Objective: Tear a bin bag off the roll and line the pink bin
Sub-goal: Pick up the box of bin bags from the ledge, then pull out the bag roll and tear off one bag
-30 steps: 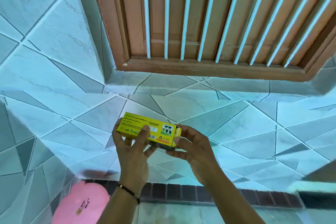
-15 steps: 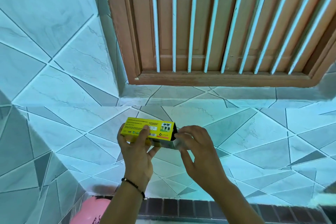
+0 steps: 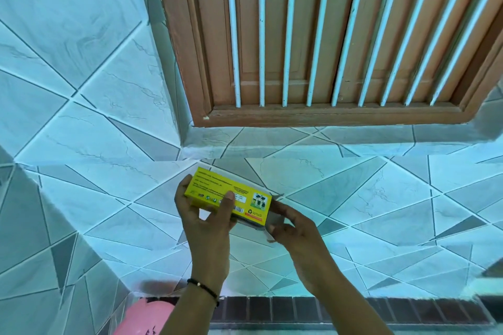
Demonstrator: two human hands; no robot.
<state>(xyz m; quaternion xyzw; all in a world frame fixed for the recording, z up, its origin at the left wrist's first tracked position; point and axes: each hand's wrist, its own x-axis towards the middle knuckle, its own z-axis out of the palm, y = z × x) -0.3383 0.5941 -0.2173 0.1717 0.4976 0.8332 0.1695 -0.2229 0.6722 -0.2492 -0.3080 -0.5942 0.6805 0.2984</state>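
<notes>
Two things fill most of what I see: the tiled wall (image 3: 81,122), pale with grey diagonal wedges and white grout lines, and the brown wooden window frame (image 3: 326,114) set into it above, crossed by white upright bars (image 3: 261,35). Lower down a dark band of small brick-like tiles (image 3: 353,310) runs across the bottom of the view.

At the bottom edge, left of my left forearm, a rounded pink shape shows, the pink bin (image 3: 148,317), with some dark marks on it; only its upper part is in view, cut by the frame edge.

Both my arms reach up from below and meet in the middle, in front of the wall. My left hand (image 3: 206,221) holds the yellow box (image 3: 227,193) of bin bags from beneath, fingers wrapped around its far left end and the thumb pressed flat on the printed front near the barcode. So that grip is clamped on the box. A black beaded bracelet (image 3: 204,289) sits on that wrist.

My right hand (image 3: 292,228) is at the right end of the box, where the grey inner cardboard of the end flap (image 3: 273,221) stands folded out. My fingers are curled closed on that flap, touching it; how firmly they pinch I cannot tell. The box tilts, left end higher, and the roll inside it is hidden from me.
</notes>
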